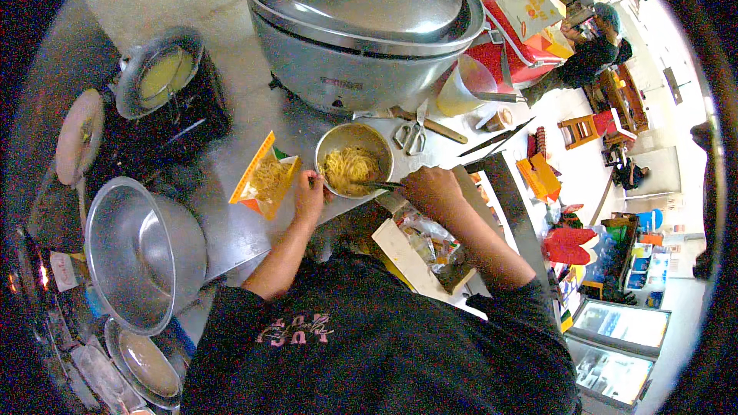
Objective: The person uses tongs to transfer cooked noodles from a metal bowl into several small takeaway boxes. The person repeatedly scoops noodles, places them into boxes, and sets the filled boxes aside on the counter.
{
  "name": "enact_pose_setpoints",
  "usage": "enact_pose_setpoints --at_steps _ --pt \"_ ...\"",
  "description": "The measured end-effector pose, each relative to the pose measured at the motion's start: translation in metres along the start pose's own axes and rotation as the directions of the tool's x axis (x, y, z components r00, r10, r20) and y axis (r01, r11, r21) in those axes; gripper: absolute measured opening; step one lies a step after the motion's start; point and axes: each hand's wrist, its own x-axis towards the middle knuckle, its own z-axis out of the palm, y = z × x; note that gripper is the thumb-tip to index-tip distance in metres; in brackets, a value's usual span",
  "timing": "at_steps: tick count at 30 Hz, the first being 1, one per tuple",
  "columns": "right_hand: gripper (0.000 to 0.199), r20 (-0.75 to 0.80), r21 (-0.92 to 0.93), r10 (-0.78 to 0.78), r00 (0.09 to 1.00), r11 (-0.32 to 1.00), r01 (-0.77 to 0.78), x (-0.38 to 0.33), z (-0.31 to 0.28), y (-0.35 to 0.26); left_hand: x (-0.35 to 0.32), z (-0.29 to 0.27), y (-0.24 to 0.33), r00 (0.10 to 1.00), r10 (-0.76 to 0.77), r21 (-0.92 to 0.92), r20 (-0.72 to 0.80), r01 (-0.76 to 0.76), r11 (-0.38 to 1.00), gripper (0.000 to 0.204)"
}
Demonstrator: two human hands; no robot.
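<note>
Steel bowl of noodles (354, 160) sits mid-tabletop (231, 223); my left hand (309, 194) rests its grip on the rim, and my right hand (430, 188) is closed on a dark utensil (378, 184) dipping in. An orange noodle packet (265, 177) lies just left, scissors (411, 135) and a big rice cooker (357, 23) behind.

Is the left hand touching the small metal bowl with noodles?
Touching. The head view shows the left hand with its fingers against the rim of the small metal bowl, no gap between them.

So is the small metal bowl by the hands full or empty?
Partly full: the small metal bowl holds yellow noodles, with bare steel wall showing above them.
</note>
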Motion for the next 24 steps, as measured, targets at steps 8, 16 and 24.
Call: enact_pose_setpoints --at_steps 8,16,24 --pt "0.031 -0.185 -0.160 -0.023 0.982 0.987 -0.007 0.037 0.010 -0.008 -0.007 0.004 0.020 0.985 0.174 0.140 -0.017 -0.170 0.976 0.010" --pt "0.032 -0.205 -0.162 -0.212 0.955 0.970 0.181 0.041 -0.003 -0.012 -0.017 -0.017 0.019 0.988 0.146 0.117 0.044 -0.150 0.982 0.010" --pt "0.020 -0.096 -0.216 -0.247 0.964 0.951 0.222 0.050 -0.023 -0.035 -0.015 -0.024 0.018 0.984 0.172 0.126 0.035 -0.176 0.976 0.013"
